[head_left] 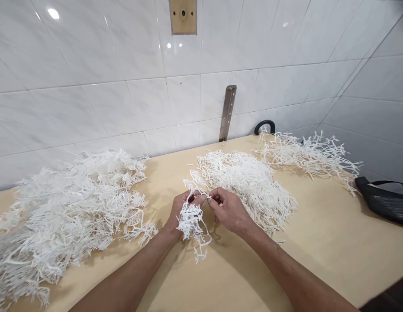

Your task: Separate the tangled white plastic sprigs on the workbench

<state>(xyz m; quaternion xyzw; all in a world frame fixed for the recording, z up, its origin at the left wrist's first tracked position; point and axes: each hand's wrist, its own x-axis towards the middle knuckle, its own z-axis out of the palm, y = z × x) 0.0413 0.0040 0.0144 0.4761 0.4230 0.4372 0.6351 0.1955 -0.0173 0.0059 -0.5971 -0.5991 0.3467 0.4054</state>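
Observation:
My left hand [181, 212] is closed on a white branching plastic sprig [191, 220], whose thin curling stems hang below the fingers and stick up above them. Thumb and fingertips of my right hand [227, 209] pinch a thin white end of the same sprig, close to the left fingertips. Just beyond the right hand lies a heap of small white pieces [246, 177]. A larger pile of white branched sprigs [78, 208] spreads over the left side of the table [240, 273].
Bare white branching stems [308, 151] lie at the back right. A black mesh-sided object [383, 199] sits at the right edge, and a black curved handle [265, 123] shows by the wall. A metal strip [227, 113] leans on the tiled wall [130, 104].

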